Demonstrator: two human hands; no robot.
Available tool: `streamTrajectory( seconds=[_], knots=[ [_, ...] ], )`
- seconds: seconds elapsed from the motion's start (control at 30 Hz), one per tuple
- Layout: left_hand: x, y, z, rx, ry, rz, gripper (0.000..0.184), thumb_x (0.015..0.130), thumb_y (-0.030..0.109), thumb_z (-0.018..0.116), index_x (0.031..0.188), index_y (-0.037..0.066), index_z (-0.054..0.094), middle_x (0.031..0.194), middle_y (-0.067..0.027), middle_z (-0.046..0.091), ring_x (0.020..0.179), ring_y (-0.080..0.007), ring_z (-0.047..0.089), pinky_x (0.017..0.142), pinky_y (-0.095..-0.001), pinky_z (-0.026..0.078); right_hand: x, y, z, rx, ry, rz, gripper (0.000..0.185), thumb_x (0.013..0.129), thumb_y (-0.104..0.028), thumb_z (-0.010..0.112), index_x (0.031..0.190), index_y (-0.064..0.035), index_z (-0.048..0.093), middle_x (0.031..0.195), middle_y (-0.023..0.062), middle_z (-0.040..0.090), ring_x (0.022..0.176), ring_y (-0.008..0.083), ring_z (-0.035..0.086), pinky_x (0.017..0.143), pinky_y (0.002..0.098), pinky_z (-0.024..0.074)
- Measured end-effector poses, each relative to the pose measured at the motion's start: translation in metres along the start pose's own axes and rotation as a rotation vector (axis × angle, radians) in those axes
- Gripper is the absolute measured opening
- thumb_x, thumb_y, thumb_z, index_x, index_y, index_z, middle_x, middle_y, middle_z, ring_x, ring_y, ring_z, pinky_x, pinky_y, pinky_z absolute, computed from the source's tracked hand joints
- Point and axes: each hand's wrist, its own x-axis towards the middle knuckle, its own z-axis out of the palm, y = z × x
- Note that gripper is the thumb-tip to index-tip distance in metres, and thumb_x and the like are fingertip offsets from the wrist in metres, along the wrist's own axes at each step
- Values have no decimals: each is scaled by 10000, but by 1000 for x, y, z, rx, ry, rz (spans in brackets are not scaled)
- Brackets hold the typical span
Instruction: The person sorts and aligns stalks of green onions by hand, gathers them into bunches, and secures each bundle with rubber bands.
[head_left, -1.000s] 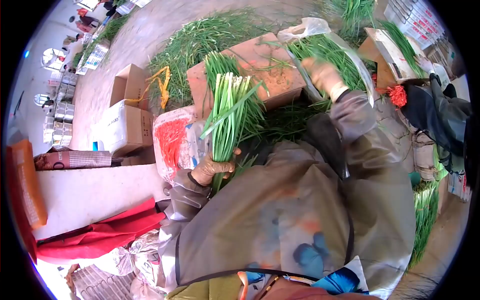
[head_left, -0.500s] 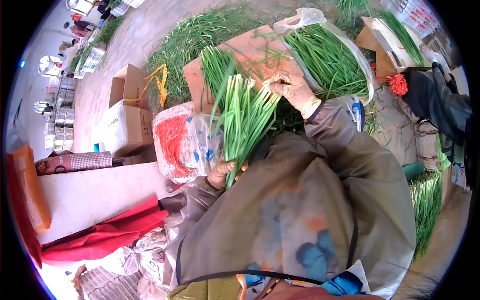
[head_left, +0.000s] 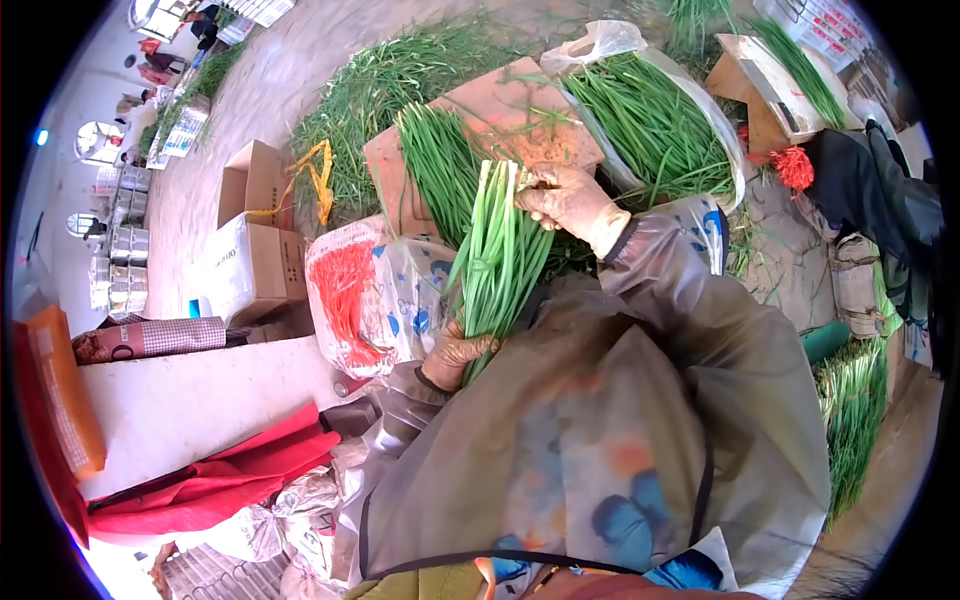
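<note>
A bunch of garlic chives (head_left: 495, 262) stands nearly upright in front of my apron, pale stem ends at the top. My left hand (head_left: 458, 357) is wrapped round its lower green part. At the upper right side, my right hand (head_left: 575, 208) has its fingers closed against the pale ends, pinching stems there. Both hands look gloved. Just behind the bunch, a pile of loose chives (head_left: 437, 165) lies on a reddish-brown board (head_left: 520, 95).
A plastic bag full of chives (head_left: 650, 120) lies right of the board. Red ties (head_left: 345, 290) hang on a bag at left, beside a cardboard box (head_left: 272, 265). Loose greens (head_left: 385, 85) cover the floor beyond. A person's dark sleeve (head_left: 860, 185) is at far right.
The pale ends have drawn closer together and the bunch stands straighter. My right hand has shifted slightly left and down along the stems; my left hand still holds the lower part.
</note>
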Motion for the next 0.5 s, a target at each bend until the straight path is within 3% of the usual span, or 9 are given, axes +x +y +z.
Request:
streamTrajectory(
  seconds=[0.07,0.1,0.13,0.27,0.33,0.43,0.5],
  knots=[
    [0,-3,-7,-32,-59,11,428,693,114,757,1077,31,586,906,-56,648,783,-152,599,717,-277,474,-4,4,-4,-137,8,-75,157,842,-158,620,930,-37,571,706,2,531,575,68,473,472,199,378],
    [-1,-4,-10,-33,-54,12,428,693,114,757,1077,31,586,906,-56,648,783,-152,599,717,-277,474,-10,-5,-5,-566,122,-52,227,787,-207,671,903,-43,566,712,29,539,617,129,511,514,265,407],
    [-2,-6,-13,-58,-38,6,434,688,123,760,1075,31,587,906,-61,647,784,-154,600,717,-279,475,-17,-14,-4,-864,211,-199,227,791,-244,647,914,-63,589,742,63,587,659,198,563,575,302,444],
    [0,-17,-26,-59,-33,47,440,672,151,772,1057,34,594,904,-75,648,779,-163,604,703,-280,479,-14,-12,-43,-839,409,-426,241,818,-296,601,867,-62,579,809,110,587,744,283,542,740,380,465],
    [-3,-17,-28,-70,-82,87,442,680,152,771,1064,36,586,890,-71,638,771,-164,593,691,-280,469,-5,-13,-87,-1025,667,-492,245,810,-299,594,898,-69,590,831,132,603,756,297,567,718,380,477],
    [-11,-9,-29,-42,-70,84,437,679,173,776,1042,23,583,855,-70,619,739,-170,575,651,-279,456,-4,-6,-146,-1467,970,-302,266,799,-302,583,944,-81,605,863,164,627,773,319,604,685,379,495],
    [-9,-10,-33,-160,-180,112,406,676,174,776,1004,19,593,833,-75,610,714,-167,566,620,-284,454,-8,-16,-154,-1637,797,36,263,794,-274,533,992,-125,620,895,150,638,880,301,609,777,374,488]
  ],
)
